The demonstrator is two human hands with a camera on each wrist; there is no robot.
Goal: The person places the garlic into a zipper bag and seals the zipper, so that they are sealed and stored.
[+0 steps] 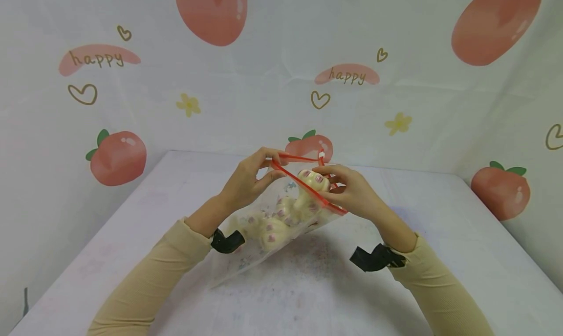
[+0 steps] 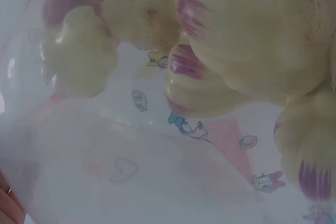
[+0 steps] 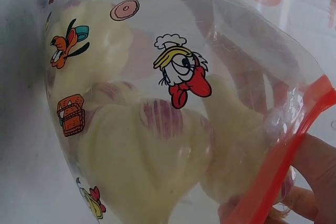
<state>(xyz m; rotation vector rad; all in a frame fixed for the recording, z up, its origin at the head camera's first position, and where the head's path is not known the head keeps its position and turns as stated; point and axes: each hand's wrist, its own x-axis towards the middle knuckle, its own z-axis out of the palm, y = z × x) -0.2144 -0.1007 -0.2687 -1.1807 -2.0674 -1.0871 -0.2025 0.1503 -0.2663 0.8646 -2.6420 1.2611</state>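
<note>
A clear zip bag (image 1: 264, 257) printed with small cartoon figures hangs tilted over the table, its red-edged mouth spread apart. My left hand (image 1: 250, 177) pinches the red rim at the upper left. My right hand (image 1: 352, 189) is at the other end of the mouth, its fingers around a pale garlic bulb (image 1: 314, 179) with purple marks; the thumb lies by the red strip (image 3: 310, 124). Several more garlic bulbs (image 1: 273, 232) lie inside the bag. Through the plastic, the left wrist view shows large bulbs (image 2: 257, 35) close up. Part of the right fingers is hidden by the rim.
A white table (image 1: 308, 297) with faint stains lies under the bag. Behind it hangs a white cloth (image 1: 272, 81) printed with red fruit, hearts and lettering. Black straps (image 1: 374, 257) sit at both wrists.
</note>
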